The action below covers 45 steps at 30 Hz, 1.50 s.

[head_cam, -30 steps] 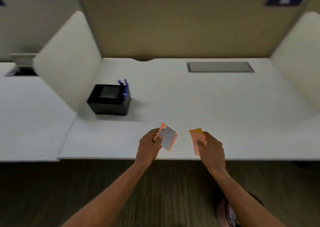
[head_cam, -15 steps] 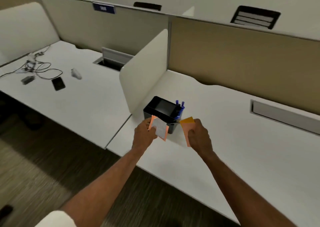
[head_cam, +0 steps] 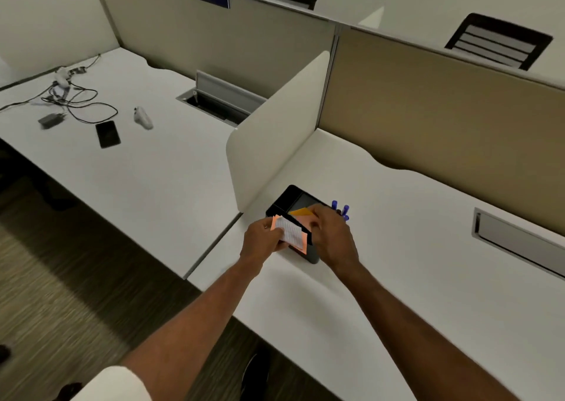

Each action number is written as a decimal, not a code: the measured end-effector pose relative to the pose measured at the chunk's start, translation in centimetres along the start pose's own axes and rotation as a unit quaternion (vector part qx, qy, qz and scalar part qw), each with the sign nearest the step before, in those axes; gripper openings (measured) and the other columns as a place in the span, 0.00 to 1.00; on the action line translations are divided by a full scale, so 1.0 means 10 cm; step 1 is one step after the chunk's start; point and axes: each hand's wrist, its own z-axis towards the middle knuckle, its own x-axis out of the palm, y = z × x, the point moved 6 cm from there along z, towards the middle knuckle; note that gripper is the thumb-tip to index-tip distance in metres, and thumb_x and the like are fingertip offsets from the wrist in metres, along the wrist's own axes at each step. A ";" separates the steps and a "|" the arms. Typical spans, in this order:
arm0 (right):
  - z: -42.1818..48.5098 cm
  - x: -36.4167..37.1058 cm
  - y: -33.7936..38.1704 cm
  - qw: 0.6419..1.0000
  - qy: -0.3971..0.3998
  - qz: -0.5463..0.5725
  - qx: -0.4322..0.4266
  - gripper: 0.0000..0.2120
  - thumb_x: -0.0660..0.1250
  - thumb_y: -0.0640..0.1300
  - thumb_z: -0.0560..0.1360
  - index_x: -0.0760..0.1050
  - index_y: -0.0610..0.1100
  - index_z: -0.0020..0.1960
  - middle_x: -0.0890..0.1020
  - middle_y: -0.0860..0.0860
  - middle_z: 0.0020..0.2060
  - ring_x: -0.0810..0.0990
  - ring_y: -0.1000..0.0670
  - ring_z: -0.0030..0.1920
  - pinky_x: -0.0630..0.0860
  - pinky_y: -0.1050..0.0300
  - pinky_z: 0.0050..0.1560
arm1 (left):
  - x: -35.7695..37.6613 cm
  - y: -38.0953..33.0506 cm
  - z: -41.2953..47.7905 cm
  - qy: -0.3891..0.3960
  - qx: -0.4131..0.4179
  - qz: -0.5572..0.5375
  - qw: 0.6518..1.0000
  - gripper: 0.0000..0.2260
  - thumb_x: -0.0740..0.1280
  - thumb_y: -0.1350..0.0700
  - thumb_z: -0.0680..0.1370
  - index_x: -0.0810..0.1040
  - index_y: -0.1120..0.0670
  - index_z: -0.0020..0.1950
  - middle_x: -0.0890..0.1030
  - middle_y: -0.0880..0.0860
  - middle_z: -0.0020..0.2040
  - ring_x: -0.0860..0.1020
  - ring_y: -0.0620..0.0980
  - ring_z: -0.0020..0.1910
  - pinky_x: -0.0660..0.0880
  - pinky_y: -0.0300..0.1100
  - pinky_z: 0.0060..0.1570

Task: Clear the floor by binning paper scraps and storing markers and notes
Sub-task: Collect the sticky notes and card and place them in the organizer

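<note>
A black desk organiser (head_cam: 286,200) stands on the white desk (head_cam: 397,263) beside the cream divider. Blue markers (head_cam: 341,209) stick up from its right compartment. My left hand (head_cam: 261,240) pinches a small stack of notes (head_cam: 290,232), a white written note on top of orange ones, just in front of the organiser's near wall. My right hand (head_cam: 331,235) holds yellow and orange sticky notes (head_cam: 302,212) over the organiser's open main compartment. My fingers hide most of those notes.
The cream divider (head_cam: 275,131) rises left of the organiser. On the neighbouring desk lie a black phone (head_cam: 107,134), a charger with tangled cables (head_cam: 61,107) and a small white device (head_cam: 143,118). Cable hatches (head_cam: 516,241) sit in both desks. Striped carpet lies below.
Both hands have moved forward to the organiser. My right hand now holds its notes over the open compartment, and the left-hand stack sits against the near wall. The view swung left.
</note>
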 end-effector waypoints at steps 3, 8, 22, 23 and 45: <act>0.16 0.17 0.07 0.999 0.034 0.003 0.003 0.15 0.60 0.52 0.76 0.77 0.44 0.56 0.81 0.49 0.48 0.79 0.50 0.47 0.79 0.52 0.49 | 0.03 -0.03 0.24 0.024 -0.011 0.002 1.000 0.12 0.68 0.65 0.77 0.81 0.58 0.60 0.84 0.57 0.51 0.85 0.56 0.50 0.84 0.42 0.43; 0.44 0.37 0.10 1.000 0.029 -0.003 0.008 0.26 0.55 0.59 0.74 0.78 0.42 0.60 0.80 0.48 0.51 0.80 0.49 0.50 0.76 0.56 0.52 | -0.02 -0.03 0.60 0.015 -0.031 0.046 0.998 0.10 0.68 0.65 0.77 0.82 0.62 0.58 0.84 0.63 0.53 0.85 0.60 0.51 0.84 0.53 0.51; 0.88 0.69 0.07 0.999 0.014 0.034 -0.010 0.09 0.58 0.43 0.82 0.76 0.46 0.57 0.79 0.50 0.49 0.79 0.50 0.48 0.79 0.51 0.50 | -0.17 -0.15 1.01 -0.001 -0.138 0.045 0.989 0.17 0.69 0.65 0.77 0.74 0.68 0.64 0.83 0.61 0.44 0.86 0.57 0.42 0.83 0.49 0.54; 0.91 0.69 0.06 0.999 0.016 0.038 -0.010 0.09 0.58 0.42 0.82 0.76 0.45 0.57 0.79 0.49 0.49 0.79 0.49 0.47 0.79 0.50 0.49 | -0.18 -0.19 1.03 -0.006 -0.138 0.055 0.989 0.14 0.69 0.64 0.77 0.77 0.68 0.60 0.83 0.59 0.41 0.86 0.56 0.41 0.83 0.49 0.55; 1.06 0.59 -0.14 0.995 0.065 0.075 0.016 0.11 0.59 0.33 0.78 0.75 0.39 0.58 0.80 0.47 0.45 0.79 0.48 0.46 0.76 0.57 0.48 | 0.00 -0.45 1.11 -0.008 -0.050 0.311 0.949 0.12 0.74 0.61 0.72 0.72 0.54 0.34 0.75 0.51 0.33 0.85 0.55 0.38 0.84 0.47 0.43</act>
